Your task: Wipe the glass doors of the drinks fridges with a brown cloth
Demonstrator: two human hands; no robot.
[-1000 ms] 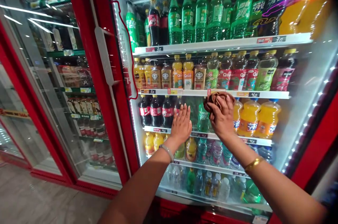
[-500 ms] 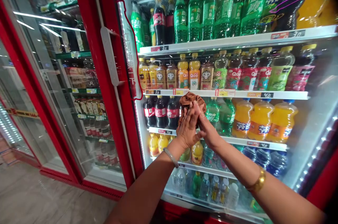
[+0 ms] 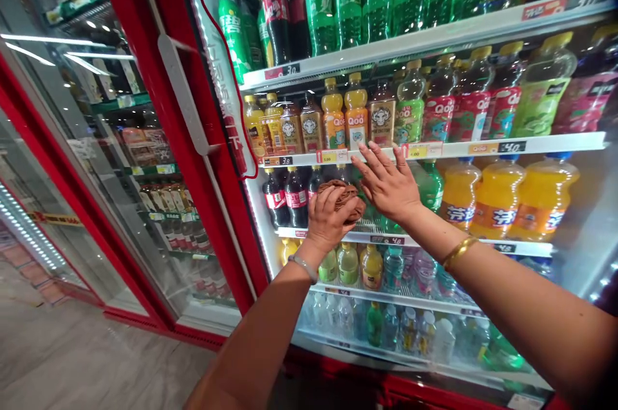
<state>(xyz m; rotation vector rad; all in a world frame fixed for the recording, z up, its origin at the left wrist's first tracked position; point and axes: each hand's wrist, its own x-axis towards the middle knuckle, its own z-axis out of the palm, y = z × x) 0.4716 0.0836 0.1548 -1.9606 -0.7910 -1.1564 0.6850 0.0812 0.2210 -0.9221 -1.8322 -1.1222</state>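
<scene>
My left hand (image 3: 329, 215) is wrapped round a crumpled brown cloth (image 3: 351, 203), which bulges out at its right side against the glass door of a lit drinks cooler. Just up and to the right, my right hand (image 3: 389, 183) lies flat on the glass with its fingers spread, holding nothing. A shelf edge (image 3: 463, 148) runs behind its fingertips. Beyond the glass stand dark cola bottles (image 3: 295, 197) on the left and orange drink bottles (image 3: 499, 194) on the right. A grey bangle circles my left wrist and a gold one my right.
The red door frame (image 3: 193, 101) with a long pale handle (image 3: 182, 94) rises at the left. Further left is another glass-door cooler (image 3: 164, 204) with stocked shelves. Grey floor tiles (image 3: 120, 365) show at the lower left.
My hands, together on the cloth before, are now apart. My right hand has come off the cloth and spread out to the upper right. The view has moved closer to the shelves.
</scene>
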